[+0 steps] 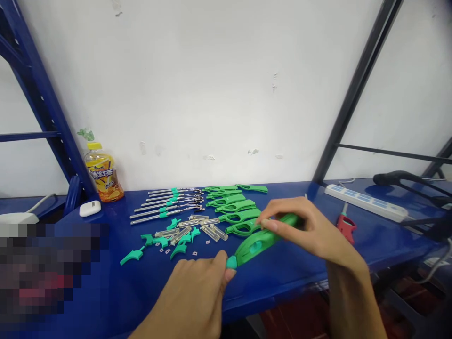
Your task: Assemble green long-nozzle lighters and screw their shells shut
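Head view: grasping a green casing (269,239) at both ends, above the blue desk (282,266).
Gripping its teal tip (231,262) in the left hand (199,285), pinching the far end in the right hand (307,228). Held just in front of loose green handles (245,215), with silver rods (151,213), clear tubes (181,235) and teal triggers (181,247) to the left, a red lighter (342,225) to the right.

Held casing (270,239): smooth plastic. Rods (148,218): shiny metal. Tabletop (275,277): glossy. Wall (212,94): matt.

Handles (243,205), rods (146,219) on blue tabletop (134,287)
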The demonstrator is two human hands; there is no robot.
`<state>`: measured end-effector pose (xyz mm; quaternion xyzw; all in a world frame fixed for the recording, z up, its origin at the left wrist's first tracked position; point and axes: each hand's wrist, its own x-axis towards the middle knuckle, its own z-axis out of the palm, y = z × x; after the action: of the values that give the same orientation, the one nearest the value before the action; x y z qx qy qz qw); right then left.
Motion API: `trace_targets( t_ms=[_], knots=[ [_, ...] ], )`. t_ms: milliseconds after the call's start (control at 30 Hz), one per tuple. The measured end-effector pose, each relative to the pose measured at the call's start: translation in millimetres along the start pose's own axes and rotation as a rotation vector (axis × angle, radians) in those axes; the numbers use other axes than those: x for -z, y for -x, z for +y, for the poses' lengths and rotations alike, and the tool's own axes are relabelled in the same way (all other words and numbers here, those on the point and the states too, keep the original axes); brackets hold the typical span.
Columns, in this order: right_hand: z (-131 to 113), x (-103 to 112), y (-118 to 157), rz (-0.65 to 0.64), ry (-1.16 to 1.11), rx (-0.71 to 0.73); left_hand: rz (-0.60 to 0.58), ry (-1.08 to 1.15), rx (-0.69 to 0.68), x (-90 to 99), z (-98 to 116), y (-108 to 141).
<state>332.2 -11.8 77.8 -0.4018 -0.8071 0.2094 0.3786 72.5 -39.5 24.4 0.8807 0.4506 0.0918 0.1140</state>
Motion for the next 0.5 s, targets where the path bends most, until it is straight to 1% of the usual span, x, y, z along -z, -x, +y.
trace_targets(
  t_ms=[33, 67, 133, 200, 300, 333, 400, 500],
  knots=[
    [-1, 2, 2, 0.023, 0.003, -0.009, -0.029, -0.042, 0.001, -0.6, 5, -4],
    [-1, 5, 4, 0.009, 0.008, -0.03, -0.057, -0.08, 0.004, -1.5, 10, -7],
    [2, 9, 6, -0.082, 0.001, -0.089, -0.095, -0.135, 0.004, -4.1, 17, -13],
    [6, 11, 7, -0.138, -0.031, -0.143, -0.087, -0.167, 0.01, -8.0, 19, -16],
    [12, 9, 3, -0.102, -0.085, -0.179, -0.016, -0.178, 0.039, -16.1, 14, -17],
    [12, 8, 2, -0.083, -0.093, -0.179, 0.003, -0.142, 0.043, -19.1, 12, -17],
    [12, 5, 1, -0.052, -0.093, -0.18, 0.031, -0.003, 0.032, -25.2, 9, -16],
    [8, 5, 3, -0.046, -0.121, -0.158, 0.033, 0.203, -0.003, -33.4, 10, -12]
  ],
)
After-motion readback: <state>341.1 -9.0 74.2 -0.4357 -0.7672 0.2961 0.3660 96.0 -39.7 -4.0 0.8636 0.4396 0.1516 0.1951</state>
